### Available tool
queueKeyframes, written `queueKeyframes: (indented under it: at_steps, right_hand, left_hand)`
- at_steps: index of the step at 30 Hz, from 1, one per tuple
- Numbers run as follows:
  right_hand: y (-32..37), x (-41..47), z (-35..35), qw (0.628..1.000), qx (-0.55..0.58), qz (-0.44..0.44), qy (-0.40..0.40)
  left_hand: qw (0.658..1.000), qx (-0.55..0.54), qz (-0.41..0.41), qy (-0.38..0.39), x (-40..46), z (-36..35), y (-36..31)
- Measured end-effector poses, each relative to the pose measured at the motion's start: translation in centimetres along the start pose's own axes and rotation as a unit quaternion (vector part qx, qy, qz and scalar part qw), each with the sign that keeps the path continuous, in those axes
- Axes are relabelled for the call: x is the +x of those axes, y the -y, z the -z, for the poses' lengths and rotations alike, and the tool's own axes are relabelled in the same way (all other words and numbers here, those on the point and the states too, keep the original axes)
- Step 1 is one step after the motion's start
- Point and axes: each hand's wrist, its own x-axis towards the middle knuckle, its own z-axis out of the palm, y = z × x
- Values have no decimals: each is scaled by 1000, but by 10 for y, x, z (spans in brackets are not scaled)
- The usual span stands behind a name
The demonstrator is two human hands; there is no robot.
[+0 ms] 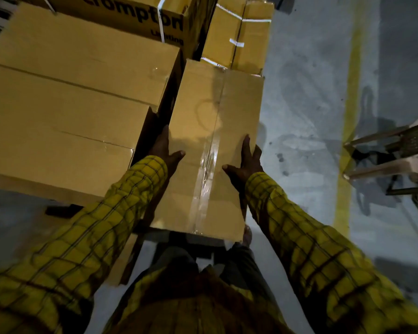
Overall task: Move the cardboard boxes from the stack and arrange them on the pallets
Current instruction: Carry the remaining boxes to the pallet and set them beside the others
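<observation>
A long cardboard box point(198, 116) with clear tape down its middle lies lengthwise in front of me, held between my two hands. My left hand point(165, 150) grips its left edge, thumb on top and fingers down the side in the gap beside the neighbouring boxes. My right hand point(247, 162) grips the right edge, thumb on top and fingers along the rim. Large cardboard boxes point(70, 97) sit packed together just to its left, with a dark pallet edge point(60, 209) showing beneath them.
A box printed "Crompton" point(130, 15) and strapped boxes point(239, 32) stand beyond the held box. Grey concrete floor lies to the right, crossed by a yellow line point(350, 116). A plastic chair point(396, 160) stands at the right edge.
</observation>
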Motion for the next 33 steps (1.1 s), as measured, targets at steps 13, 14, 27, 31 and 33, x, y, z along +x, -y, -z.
queueKeyframes:
  at_steps: [13,14,27,31,33]
  right_hand:
    - [-2,-66,-43,994,-78,13,-80]
    - [-2,-71,-48,993,-80,10,-89]
    - [0,-56,-39,995,-73,12,-68]
    - [6,-78,-55,972,-208,36,-100]
    - [6,-90,-73,958,-253,49,-129]
  left_hand:
    - [993,110,-32,-27,-68,-11,4]
    - [994,100,-30,-27,-73,-11,6]
    - [992,118,-32,-15,-55,-7,0]
    - [928,339,-147,-37,-65,-11,8]
    - [901,381,-204,-27,-79,-14,18]
